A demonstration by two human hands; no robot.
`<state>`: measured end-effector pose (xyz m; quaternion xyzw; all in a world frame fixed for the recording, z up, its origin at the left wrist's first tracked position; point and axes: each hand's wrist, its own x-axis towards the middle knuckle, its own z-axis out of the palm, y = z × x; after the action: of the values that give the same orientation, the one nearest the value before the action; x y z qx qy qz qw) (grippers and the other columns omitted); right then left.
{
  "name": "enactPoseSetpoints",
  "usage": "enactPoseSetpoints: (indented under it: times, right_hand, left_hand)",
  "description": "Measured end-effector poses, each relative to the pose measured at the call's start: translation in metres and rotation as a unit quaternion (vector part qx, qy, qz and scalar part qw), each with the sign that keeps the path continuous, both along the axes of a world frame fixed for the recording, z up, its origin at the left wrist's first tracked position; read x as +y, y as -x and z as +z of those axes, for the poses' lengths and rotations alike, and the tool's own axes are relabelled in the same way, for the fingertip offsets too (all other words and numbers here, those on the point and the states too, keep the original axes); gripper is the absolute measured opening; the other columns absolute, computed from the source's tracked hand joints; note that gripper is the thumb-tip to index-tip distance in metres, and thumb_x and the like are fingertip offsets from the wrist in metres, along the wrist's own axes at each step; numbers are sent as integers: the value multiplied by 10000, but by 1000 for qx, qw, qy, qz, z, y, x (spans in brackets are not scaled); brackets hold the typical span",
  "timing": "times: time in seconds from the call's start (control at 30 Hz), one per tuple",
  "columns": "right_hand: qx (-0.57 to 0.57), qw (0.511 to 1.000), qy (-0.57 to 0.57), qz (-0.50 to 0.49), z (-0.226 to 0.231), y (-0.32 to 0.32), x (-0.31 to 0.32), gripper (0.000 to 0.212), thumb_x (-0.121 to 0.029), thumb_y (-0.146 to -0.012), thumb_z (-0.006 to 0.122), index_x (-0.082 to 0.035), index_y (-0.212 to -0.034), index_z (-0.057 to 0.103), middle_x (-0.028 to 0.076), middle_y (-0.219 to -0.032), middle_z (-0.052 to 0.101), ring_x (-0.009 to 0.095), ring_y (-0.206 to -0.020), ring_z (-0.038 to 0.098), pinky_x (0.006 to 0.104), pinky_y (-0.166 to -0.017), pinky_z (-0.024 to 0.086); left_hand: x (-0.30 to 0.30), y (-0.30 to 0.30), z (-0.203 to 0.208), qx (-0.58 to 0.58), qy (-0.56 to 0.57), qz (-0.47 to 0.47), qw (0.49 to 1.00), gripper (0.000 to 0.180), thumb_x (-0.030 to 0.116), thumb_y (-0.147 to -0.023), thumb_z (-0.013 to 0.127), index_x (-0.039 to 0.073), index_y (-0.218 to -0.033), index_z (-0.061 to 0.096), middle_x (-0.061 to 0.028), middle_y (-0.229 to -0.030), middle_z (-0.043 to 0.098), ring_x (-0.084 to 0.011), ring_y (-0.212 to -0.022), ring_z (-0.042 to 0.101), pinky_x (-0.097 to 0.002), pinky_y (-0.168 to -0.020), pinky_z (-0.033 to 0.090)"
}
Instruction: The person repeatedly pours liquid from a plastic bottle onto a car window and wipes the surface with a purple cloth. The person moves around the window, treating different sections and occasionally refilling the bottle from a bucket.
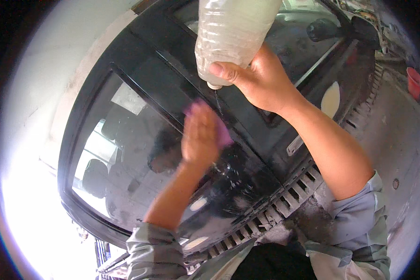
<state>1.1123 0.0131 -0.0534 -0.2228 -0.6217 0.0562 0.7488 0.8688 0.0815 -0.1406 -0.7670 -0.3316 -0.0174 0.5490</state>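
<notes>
My left hand (200, 136), smeared by motion, lies over a thin purple sheet (224, 133) and presses it to the dark car body (247, 179); whether it is cloth or abrasive paper I cannot tell. Up and to the right, my right hand (261, 81) grips a large clear plastic bottle (233, 35) holding cloudy liquid. The bottle is tipped with its mouth down, and a thin trickle falls from it just beside the purple sheet. Wet splashes shine on the panel below my left hand.
A side window (121, 144) fills the car's left part, and a side mirror (323, 30) juts out at upper right. Pale patches, one large (331, 99), mark the bodywork. A slotted grating (289, 198) runs along the car's lower edge. A red bucket (414, 83) stands far right.
</notes>
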Motion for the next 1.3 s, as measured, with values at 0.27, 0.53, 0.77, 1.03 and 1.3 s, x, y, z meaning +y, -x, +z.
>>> enactPoseSetpoints:
  times: [0.27, 0.53, 0.77, 1.03, 1.3]
  right_hand:
    - [31, 998, 8, 62, -16, -15, -25, 411, -286, -916, 742, -24, -1206, 614, 64, -1117, 690, 166, -1056, 642, 334, -926, 504]
    - [13, 997, 69, 10, -56, -12, -40, 448, -282, -911, 748, -24, -1241, 588, 71, -1143, 674, 164, -1080, 631, 331, -942, 502]
    - [31, 998, 40, 24, -33, 3, -47, 650, -450, -848, 767, -46, -1296, 522, 151, -1177, 662, 291, -1084, 657, 397, -936, 504]
    - [0, 994, 106, 32, -58, -4, -76, 516, -357, -876, 765, -39, -1233, 572, 114, -1112, 693, 243, -1035, 667, 380, -922, 510]
    - [-64, 990, 102, 67, -43, -28, -63, 422, -298, -901, 743, -27, -1189, 597, 88, -1063, 697, 193, -986, 669, 341, -903, 518]
  left_hand:
    - [28, -39, 103, -196, -7, -153, 969, 716, 228, -868, 617, -110, -1446, 362, -289, -1547, 310, -456, -1478, 203, -533, -1209, 179]
    - [-48, -7, -119, -62, 258, -75, 961, 650, 217, -922, 435, -66, -1495, 320, -273, -1589, 248, -441, -1493, 186, -518, -1221, 164]
    - [46, -12, 140, -184, -59, -150, 970, 679, 358, -982, 508, -70, -1481, 338, -282, -1568, 288, -418, -1491, 203, -523, -1214, 173]
    - [-46, -41, -143, -191, 118, -99, 970, 667, 220, -906, 496, -136, -1448, 341, -320, -1548, 283, -488, -1459, 232, -579, -1204, 178]
    - [-31, -64, -63, -357, 62, -136, 922, 671, 172, -868, 519, -141, -1433, 337, -346, -1548, 259, -511, -1455, 218, -590, -1195, 174]
